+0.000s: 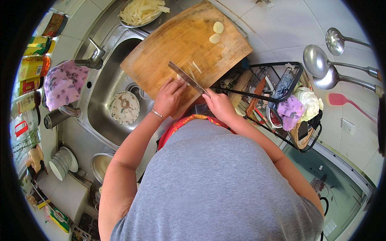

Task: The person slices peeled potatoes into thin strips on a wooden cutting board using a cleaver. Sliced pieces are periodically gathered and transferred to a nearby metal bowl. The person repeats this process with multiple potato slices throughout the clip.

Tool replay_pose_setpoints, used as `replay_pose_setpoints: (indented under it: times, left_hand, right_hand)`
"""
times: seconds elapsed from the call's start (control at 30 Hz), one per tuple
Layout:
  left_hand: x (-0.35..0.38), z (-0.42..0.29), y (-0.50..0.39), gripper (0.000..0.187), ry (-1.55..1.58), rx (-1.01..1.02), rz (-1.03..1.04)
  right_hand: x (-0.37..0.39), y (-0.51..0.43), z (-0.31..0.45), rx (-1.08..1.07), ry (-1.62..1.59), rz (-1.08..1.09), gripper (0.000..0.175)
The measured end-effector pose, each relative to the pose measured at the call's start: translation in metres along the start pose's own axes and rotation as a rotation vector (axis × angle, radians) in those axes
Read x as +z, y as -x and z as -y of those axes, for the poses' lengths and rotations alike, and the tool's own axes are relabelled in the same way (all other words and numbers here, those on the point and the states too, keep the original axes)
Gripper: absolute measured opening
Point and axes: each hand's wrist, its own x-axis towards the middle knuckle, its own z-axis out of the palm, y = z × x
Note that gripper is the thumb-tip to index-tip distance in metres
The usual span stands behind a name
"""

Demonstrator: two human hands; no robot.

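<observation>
My right hand [217, 104] is closed on the handle of a kitchen knife [187, 77], whose blade crosses the lower part of a wooden cutting board [181, 39]. Fingers bent, my left hand [171, 95] presses down a pale piece of food at the blade's left side; most of that piece is hidden. Thin pale strips [197, 67] lie just right of the blade. Two pale round slices [218, 27] rest near the board's upper right. Beyond its upper left edge stands a bowl heaped with pale cut strips [141, 11].
Left of the board is a steel sink [102, 120] with a patterned plate [124, 107] in it and a faucet [96, 57] draped with a cloth [67, 84]. A black wire rack [298, 67] holding utensils stands close at right. Ladles [315, 61] hang on the tiled wall.
</observation>
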Motion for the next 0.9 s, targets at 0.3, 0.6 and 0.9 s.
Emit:
replay_pose_setpoints:
  times: [0.3,0.6,0.9]
  left_hand:
    - [0.001,0.001,0.0,0.038,0.009,0.01,-0.017]
    - [0.002,0.001,0.002,0.038,0.008,0.003,-0.021]
    - [0.001,-0.001,0.0,0.039,0.024,-0.004,-0.037]
  right_hand:
    - [-0.006,-0.003,-0.003,-0.019,0.018,0.029,0.023]
    - [-0.006,-0.003,0.013,0.061,0.145,0.107,0.026]
    - [0.008,-0.014,0.016,0.07,0.179,0.086,0.028]
